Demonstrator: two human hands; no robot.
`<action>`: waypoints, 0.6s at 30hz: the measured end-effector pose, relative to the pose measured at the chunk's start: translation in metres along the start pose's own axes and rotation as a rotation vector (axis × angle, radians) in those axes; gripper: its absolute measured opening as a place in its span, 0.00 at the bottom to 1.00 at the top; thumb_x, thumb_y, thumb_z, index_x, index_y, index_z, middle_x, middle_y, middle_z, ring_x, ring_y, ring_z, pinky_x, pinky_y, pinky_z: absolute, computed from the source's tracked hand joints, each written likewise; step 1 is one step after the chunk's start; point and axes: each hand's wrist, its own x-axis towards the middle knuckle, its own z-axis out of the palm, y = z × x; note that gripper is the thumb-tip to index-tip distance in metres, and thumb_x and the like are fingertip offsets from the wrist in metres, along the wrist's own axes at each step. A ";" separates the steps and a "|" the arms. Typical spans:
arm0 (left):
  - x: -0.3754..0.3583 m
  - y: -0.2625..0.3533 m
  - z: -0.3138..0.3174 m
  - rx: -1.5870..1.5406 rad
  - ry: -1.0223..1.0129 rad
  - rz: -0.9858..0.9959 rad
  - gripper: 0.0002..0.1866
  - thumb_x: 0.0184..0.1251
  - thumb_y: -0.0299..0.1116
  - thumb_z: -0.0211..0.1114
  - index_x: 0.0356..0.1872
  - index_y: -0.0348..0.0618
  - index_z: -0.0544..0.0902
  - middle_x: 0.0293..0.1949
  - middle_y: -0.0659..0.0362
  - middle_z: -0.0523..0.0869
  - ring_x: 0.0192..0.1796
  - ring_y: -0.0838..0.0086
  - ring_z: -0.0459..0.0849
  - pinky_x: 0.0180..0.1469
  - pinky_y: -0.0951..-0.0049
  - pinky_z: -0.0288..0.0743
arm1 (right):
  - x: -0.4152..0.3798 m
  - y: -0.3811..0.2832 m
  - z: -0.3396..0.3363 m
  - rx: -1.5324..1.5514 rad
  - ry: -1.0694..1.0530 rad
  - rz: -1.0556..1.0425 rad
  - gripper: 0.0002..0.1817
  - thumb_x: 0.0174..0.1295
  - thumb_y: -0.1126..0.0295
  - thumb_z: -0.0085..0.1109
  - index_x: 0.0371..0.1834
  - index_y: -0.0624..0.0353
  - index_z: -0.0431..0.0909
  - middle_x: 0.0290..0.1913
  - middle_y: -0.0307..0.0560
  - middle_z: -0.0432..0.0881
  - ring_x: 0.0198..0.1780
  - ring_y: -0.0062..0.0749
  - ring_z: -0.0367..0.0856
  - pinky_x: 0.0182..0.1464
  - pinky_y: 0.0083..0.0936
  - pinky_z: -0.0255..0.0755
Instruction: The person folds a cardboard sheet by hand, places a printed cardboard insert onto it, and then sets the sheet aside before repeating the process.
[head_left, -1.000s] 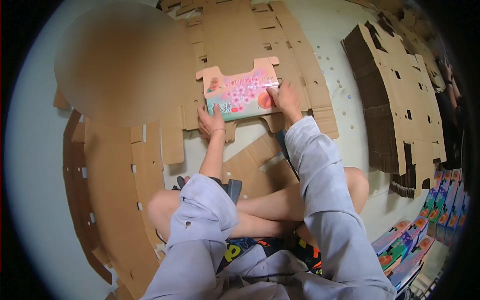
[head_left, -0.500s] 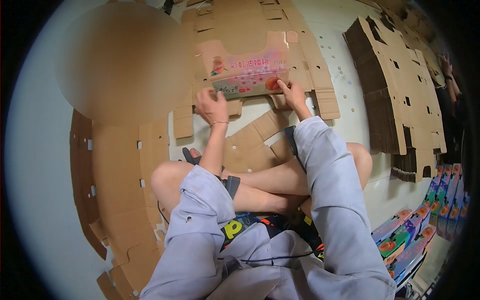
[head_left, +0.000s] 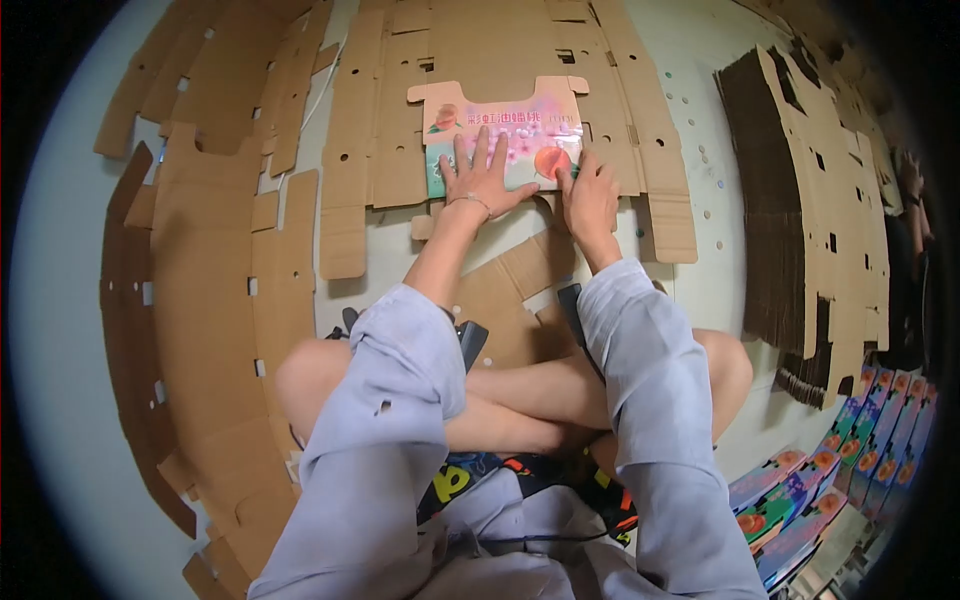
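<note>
A pink and green printed cardboard panel (head_left: 508,117) with peaches, blossoms and lettering lies over a plain brown flattened carton (head_left: 480,50) on the floor in front of me. My left hand (head_left: 478,182) rests flat on the panel's lower left part, fingers spread. At its lower right corner is my right hand (head_left: 592,198), thumb on the printed face and fingers closed along the right edge. The undersides of those fingers are hidden. Below both hands lies another piece of brown cardboard (head_left: 490,290), near my crossed legs.
Large flattened cartons (head_left: 210,300) cover the floor at left. A tall stack of cut cardboard (head_left: 815,220) stands at right. Several printed boxes (head_left: 790,510) are lined up at lower right. Part of another person's arm (head_left: 912,180) shows at the far right edge.
The printed panel has gone from tilted and creased to lying flatter. My left hand moved from its left edge onto its face and spread out. A blurred round area at upper left is gone.
</note>
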 end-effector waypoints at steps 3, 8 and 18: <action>0.004 -0.003 -0.003 -0.058 0.008 0.003 0.55 0.48 0.73 0.54 0.74 0.59 0.43 0.75 0.58 0.37 0.74 0.48 0.31 0.69 0.39 0.31 | 0.006 0.007 0.006 0.009 -0.066 -0.008 0.26 0.60 0.53 0.56 0.56 0.58 0.67 0.50 0.64 0.69 0.49 0.62 0.71 0.50 0.47 0.68; -0.002 -0.007 -0.005 -0.084 0.152 0.064 0.48 0.51 0.64 0.59 0.72 0.57 0.52 0.74 0.57 0.44 0.75 0.50 0.37 0.70 0.42 0.36 | 0.018 0.021 0.011 0.037 -0.101 -0.084 0.31 0.58 0.50 0.58 0.57 0.61 0.67 0.50 0.65 0.70 0.49 0.60 0.72 0.51 0.44 0.68; -0.009 -0.148 -0.054 -0.840 1.054 -0.143 0.09 0.55 0.30 0.59 0.37 0.40 0.79 0.35 0.50 0.82 0.37 0.60 0.80 0.39 0.64 0.72 | 0.042 0.050 -0.059 0.462 -0.790 -0.377 0.31 0.55 0.50 0.64 0.54 0.62 0.73 0.39 0.48 0.82 0.41 0.32 0.78 0.43 0.27 0.72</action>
